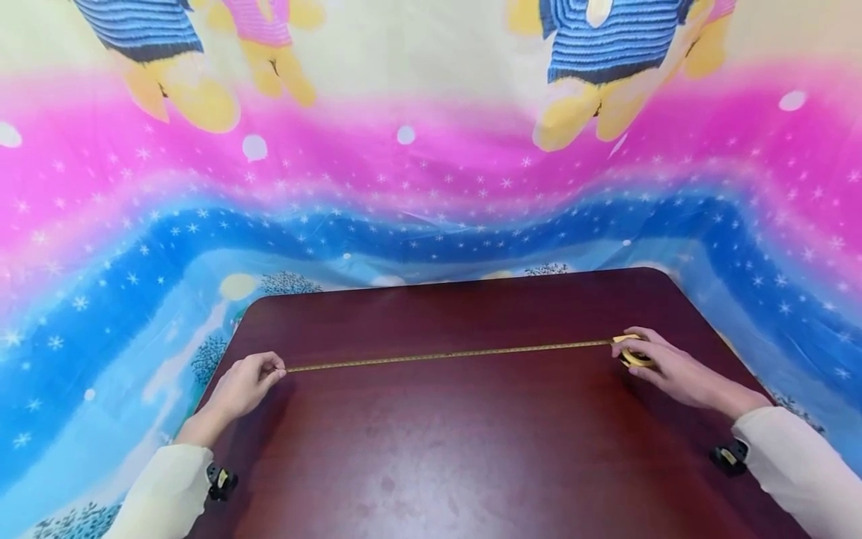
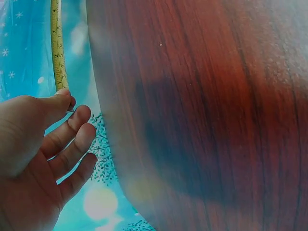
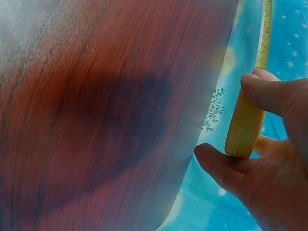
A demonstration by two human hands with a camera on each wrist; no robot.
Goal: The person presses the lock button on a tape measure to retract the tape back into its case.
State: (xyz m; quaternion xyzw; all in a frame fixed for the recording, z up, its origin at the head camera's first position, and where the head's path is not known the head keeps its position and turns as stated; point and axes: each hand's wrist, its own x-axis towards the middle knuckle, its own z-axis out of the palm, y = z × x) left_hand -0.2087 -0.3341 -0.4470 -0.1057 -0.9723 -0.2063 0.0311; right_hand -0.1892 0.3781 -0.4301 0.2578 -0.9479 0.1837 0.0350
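Observation:
A tape measure's yellow blade (image 1: 444, 355) stretches nearly straight between my two hands, above the dark red-brown table. My left hand (image 1: 245, 382) pinches the blade's end between thumb and index finger, and its other fingers are loosely bent in the left wrist view. There the low numbers of the blade (image 2: 58, 53) show close to the thumb. My right hand (image 1: 663, 367) holds the yellow tape measure case (image 3: 244, 126) with the thumb and fingers around it. In the right wrist view, numbers around 20 and 21 stand near the mouth of the case.
The wooden table (image 1: 417, 442) has rounded corners and a glossy top. Behind it and at both sides hangs a cloth (image 1: 431, 172) with pink and blue bands, snowflakes and cartoon figures. Dark wrist devices (image 1: 221, 481) sit at the cuffs of both light sleeves.

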